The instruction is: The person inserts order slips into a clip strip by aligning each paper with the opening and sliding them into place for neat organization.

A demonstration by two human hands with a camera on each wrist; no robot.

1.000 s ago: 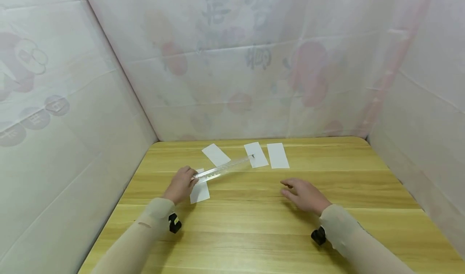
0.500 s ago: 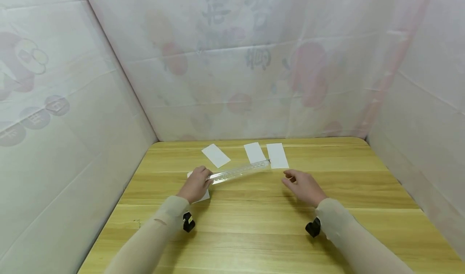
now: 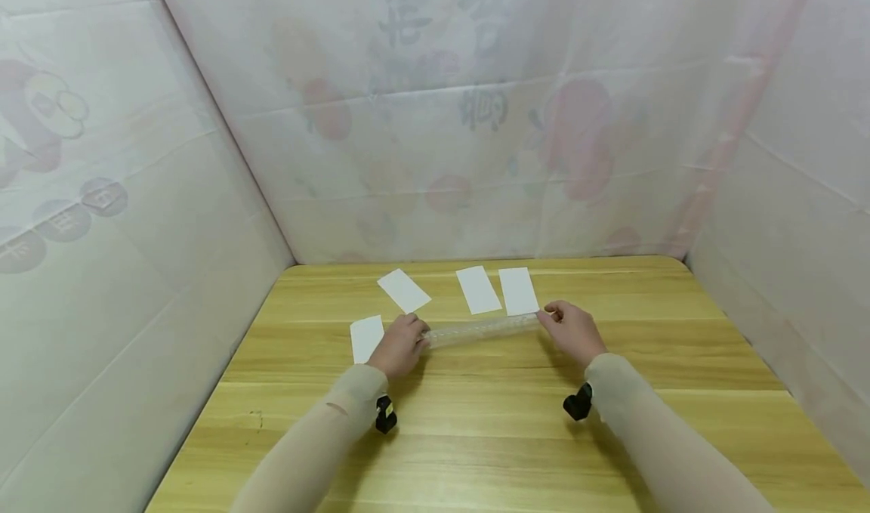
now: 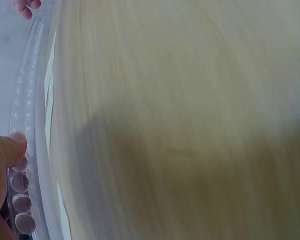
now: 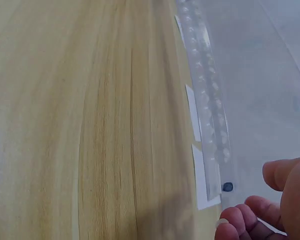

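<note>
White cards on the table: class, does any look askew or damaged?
Yes: the back row's left card lies sharply aslant, while the middle card and right card sit straighter. No damage shows, though the left hand partly hides the near card.

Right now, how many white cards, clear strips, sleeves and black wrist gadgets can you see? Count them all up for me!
White cards: 4
Clear strip: 1
Sleeves: 2
Black gadgets: 2
Total: 9

Faint characters, cloth walls, illegible
</note>
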